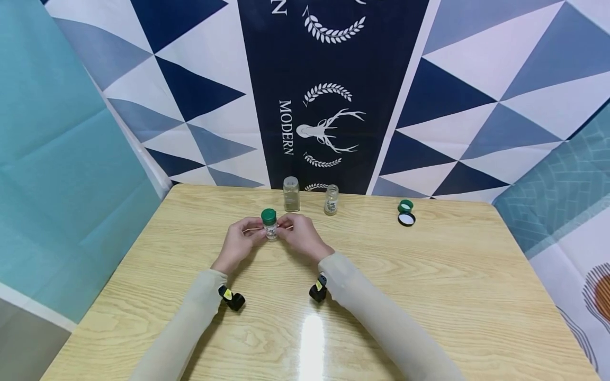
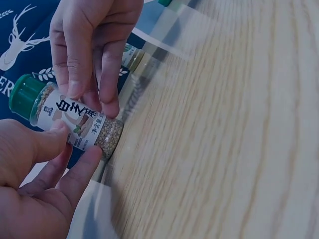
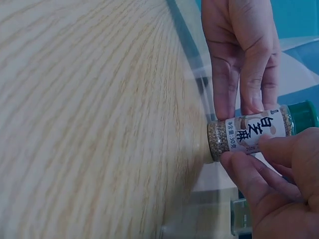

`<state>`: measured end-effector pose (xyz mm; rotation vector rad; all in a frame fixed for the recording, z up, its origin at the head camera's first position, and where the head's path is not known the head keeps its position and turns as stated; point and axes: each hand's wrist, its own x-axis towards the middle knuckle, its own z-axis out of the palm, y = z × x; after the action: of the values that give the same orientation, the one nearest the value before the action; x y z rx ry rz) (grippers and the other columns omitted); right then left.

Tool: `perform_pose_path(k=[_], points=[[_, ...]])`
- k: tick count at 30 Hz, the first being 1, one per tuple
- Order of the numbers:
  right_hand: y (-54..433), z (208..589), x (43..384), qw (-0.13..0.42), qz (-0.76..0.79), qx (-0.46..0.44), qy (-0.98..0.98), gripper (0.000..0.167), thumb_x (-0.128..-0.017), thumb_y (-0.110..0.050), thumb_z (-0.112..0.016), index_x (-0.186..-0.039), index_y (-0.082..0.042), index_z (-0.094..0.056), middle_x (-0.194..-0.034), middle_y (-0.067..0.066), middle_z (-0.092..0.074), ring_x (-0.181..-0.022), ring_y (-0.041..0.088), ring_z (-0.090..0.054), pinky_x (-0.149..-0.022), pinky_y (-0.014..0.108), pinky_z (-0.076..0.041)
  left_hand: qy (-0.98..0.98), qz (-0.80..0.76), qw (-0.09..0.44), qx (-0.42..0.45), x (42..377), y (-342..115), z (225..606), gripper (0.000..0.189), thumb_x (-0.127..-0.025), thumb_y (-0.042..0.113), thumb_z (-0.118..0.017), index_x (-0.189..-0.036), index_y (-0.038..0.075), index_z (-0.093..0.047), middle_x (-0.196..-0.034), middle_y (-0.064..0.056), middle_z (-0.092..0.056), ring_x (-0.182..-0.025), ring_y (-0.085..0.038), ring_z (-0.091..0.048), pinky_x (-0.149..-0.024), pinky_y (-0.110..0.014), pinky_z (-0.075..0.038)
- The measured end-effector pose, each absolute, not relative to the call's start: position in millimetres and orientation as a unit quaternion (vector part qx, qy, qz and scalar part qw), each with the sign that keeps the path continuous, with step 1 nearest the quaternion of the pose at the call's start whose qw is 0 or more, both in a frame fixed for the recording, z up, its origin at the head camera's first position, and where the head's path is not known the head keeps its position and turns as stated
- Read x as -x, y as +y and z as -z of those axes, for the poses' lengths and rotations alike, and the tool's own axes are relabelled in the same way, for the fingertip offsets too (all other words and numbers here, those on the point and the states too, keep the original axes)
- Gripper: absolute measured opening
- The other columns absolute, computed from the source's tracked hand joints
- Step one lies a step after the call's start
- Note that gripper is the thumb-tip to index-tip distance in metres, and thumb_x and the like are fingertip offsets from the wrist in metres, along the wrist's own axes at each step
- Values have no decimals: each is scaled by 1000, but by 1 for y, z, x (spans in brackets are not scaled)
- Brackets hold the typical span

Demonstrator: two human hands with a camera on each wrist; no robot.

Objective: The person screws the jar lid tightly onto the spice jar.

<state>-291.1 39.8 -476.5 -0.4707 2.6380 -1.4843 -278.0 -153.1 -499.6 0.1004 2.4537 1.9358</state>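
Note:
A small sesame seed jar (image 1: 270, 230) with a green lid (image 1: 269, 216) stands upright at the back left part of the table. My left hand (image 1: 240, 242) pinches it from the left between thumb and fingers, and my right hand (image 1: 303, 236) does the same from the right. In the left wrist view, pale seeds show through the clear glass above and below the white label (image 2: 75, 119). Fingertips of both hands lie against the label and lower glass in the right wrist view, with the jar's base (image 3: 214, 142) at the tabletop.
Behind the hands stand a square clear jar (image 1: 292, 196) and a smaller labelled glass jar (image 1: 331, 201), lidless, near the table's back edge. Farther right lie a green cap (image 1: 405, 205) and a black ring-shaped lid (image 1: 406, 219). A patterned cloth (image 1: 324, 69) hangs behind the wooden table (image 1: 429, 296).

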Motion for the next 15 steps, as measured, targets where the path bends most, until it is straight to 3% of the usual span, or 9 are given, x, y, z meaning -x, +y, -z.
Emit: perform_pose_path(k=[8, 15], points=[[32, 477, 297, 56, 485, 145, 860, 16, -98, -9, -70, -112, -3, -70, -109, 9, -74, -101, 21, -70, -94, 34, -58, 787, -617, 8, -25, 281, -160, 498, 31, -96, 2, -70, -127, -1, -66, -128, -21, -67, -117, -33, -68, -93, -26, -58], [27, 476, 300, 53, 479, 164, 861, 19, -102, -7, -62, -117, -1, -70, -113, 12, -75, -108, 26, -70, -98, 38, -57, 791, -611, 13, -15, 286, -167, 497, 33, -97, 4, -70, -129, 0, -66, -130, -21, -66, -118, -34, -67, -100, -36, -57]])
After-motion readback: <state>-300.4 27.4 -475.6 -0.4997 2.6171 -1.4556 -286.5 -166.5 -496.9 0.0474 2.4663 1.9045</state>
